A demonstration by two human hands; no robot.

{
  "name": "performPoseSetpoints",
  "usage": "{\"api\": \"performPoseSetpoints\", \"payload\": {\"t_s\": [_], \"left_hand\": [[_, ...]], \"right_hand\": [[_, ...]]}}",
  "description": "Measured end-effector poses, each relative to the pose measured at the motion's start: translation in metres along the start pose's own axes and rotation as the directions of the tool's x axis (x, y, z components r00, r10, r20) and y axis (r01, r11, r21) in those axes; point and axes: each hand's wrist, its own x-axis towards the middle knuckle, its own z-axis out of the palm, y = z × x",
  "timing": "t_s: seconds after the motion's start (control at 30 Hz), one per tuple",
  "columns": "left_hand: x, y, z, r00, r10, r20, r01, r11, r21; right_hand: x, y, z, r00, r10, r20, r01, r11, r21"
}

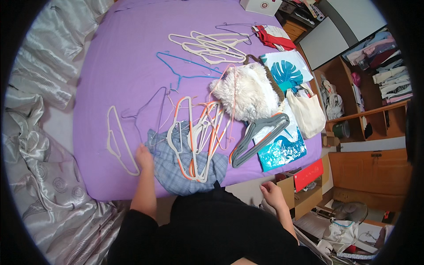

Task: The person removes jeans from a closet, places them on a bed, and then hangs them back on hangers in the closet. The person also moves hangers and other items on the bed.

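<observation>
At the bed's near edge, my left hand [144,158] is closed on the lower end of a dark purple wire hanger [151,98]. An off-white plastic hanger [116,132] lies just left of it. To its right is a crumpled blue plaid garment [169,169], with several white-and-orange hangers [193,159] on top. Thin pink hangers [234,96] overlap these and a fluffy cream item [250,91]. A stack of grey hangers [260,139] lies further right. My right hand [273,195] is beyond the bed edge, fingers loosely curled, holding nothing.
A blue hanger [182,77] and several off-white hangers [215,49] lie farther back on the purple sheet [126,49]. Blue-and-white plastic packages [281,152], a canvas bag [306,112] and red-and-white fabric [273,38] line the right side. A cardboard box [308,200] stands below.
</observation>
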Motion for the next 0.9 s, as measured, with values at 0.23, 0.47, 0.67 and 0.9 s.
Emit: {"api": "performPoseSetpoints", "payload": {"t_s": [0.23,0.47,0.67,0.9], "left_hand": [[-0.021,0.104,-0.049,0.982,-0.099,0.162,0.141,0.952,-0.273],[-0.024,0.091,-0.06,0.918,0.375,0.13,-0.397,0.878,0.267],[-0.073,0.151,-0.077,0.928,-0.297,0.224,0.365,0.843,-0.396],[-0.179,0.187,-0.092,0.882,-0.445,0.155,0.467,0.783,-0.411]], "right_hand": [[0.029,-0.032,0.019,0.993,-0.093,0.072,0.09,0.994,0.055],[0.072,-0.038,0.012,0.969,-0.195,0.149,0.197,0.98,-0.001],[0.183,-0.074,0.06,0.904,-0.334,0.268,0.317,0.942,0.107],[0.326,-0.121,0.183,0.923,-0.352,-0.152,0.368,0.926,0.088]]}}
